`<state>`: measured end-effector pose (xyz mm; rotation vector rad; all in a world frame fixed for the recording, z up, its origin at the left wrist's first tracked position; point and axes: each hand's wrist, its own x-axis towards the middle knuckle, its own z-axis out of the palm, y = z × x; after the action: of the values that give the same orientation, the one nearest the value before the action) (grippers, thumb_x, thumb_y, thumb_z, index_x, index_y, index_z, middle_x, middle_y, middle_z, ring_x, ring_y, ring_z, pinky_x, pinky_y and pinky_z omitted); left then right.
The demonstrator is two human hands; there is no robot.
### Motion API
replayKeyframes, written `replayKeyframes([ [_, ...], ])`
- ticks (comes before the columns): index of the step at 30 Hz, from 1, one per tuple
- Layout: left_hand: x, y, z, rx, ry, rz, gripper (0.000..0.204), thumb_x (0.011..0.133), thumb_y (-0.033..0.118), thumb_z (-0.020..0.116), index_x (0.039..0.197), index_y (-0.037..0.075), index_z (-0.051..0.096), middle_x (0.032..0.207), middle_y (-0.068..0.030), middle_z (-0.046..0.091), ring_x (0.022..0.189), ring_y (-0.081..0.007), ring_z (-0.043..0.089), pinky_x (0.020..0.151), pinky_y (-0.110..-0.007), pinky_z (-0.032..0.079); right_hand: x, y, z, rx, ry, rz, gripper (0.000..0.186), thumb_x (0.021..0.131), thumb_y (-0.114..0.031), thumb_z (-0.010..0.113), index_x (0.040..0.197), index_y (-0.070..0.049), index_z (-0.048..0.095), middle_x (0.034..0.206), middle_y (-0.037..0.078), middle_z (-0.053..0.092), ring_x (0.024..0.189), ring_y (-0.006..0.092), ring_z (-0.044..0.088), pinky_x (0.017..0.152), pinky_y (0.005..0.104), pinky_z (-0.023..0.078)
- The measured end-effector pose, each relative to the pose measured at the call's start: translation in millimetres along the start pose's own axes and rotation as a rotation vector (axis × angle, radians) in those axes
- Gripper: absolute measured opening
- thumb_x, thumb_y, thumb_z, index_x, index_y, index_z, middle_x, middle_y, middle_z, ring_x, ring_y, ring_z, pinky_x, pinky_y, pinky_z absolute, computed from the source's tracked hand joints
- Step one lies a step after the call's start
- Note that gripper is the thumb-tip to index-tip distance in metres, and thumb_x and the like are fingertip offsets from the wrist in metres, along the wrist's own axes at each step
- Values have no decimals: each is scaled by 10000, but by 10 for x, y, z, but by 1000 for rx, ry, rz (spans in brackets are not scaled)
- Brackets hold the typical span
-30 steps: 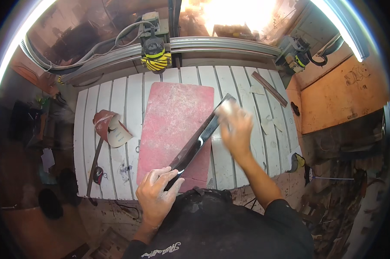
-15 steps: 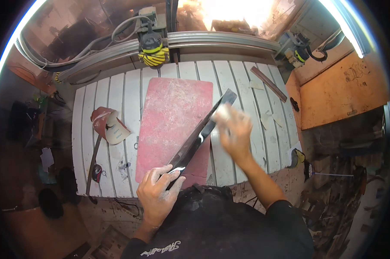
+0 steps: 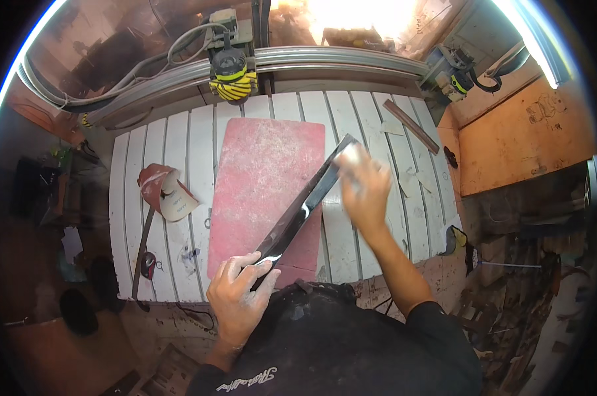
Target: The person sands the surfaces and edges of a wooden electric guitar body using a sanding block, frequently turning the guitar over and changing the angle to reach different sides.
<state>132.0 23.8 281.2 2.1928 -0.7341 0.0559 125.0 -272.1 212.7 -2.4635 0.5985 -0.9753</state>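
Observation:
A long, glossy dark bar (image 3: pixel 305 210) slants from my body toward the far right, over a dusty pink mat (image 3: pixel 262 171). My left hand (image 3: pixel 238 297), pale with dust, is closed around its near end. Close to the bar's far end, my right hand (image 3: pixel 368 195) presses a small pale pad (image 3: pixel 352 155) onto its surface. Motion blurs those fingers and the pad, so the pad's kind cannot be made out. Dull grey shows on the bar's far part, while the near part shines.
A white slatted table (image 3: pixel 351 244) lies underneath. Curled reddish sandpaper (image 3: pixel 154 181) and a thin dark strip (image 3: pixel 143 247) rest at left. A brown strip (image 3: pixel 411 125) and pale scraps (image 3: pixel 414 183) lie at right. A rail-mounted tool with a yellow-black striped part (image 3: pixel 234 86) hangs over the far edge.
My right hand and the pad have shifted a little along the bar, toward its far right end. My left hand keeps its grip, almost unmoved.

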Motion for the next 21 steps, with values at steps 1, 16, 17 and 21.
replayKeyframes([
  [1,3,-4,-13,1,5,-13,255,717,78,888,944,58,772,979,-124,738,922,-297,714,789,-386,546,-182,-161,-34,-48,-62,-108,247,873,-169,732,1100,-232,807,1363,102,677,1173,351,565,991,458,415],
  [16,8,31,-4,17,-14,-1,249,703,69,887,916,45,761,977,-125,739,904,-303,705,795,-391,536,360,457,43,172,-43,-76,264,905,-179,737,1118,-27,770,1080,172,771,927,336,705,896,378,539],
  [17,4,38,2,12,-18,6,249,703,69,887,916,45,761,977,-125,739,904,-303,705,795,-391,536,516,529,-1,412,-181,298,252,906,-174,732,1107,-26,771,1077,181,766,969,346,722,892,384,540],
  [21,-12,14,6,20,11,5,250,699,66,888,912,45,758,973,-130,742,906,-307,709,795,-394,535,277,266,-2,33,-84,-88,239,915,-216,696,1105,-94,773,1162,138,748,1022,316,680,928,450,500],
])
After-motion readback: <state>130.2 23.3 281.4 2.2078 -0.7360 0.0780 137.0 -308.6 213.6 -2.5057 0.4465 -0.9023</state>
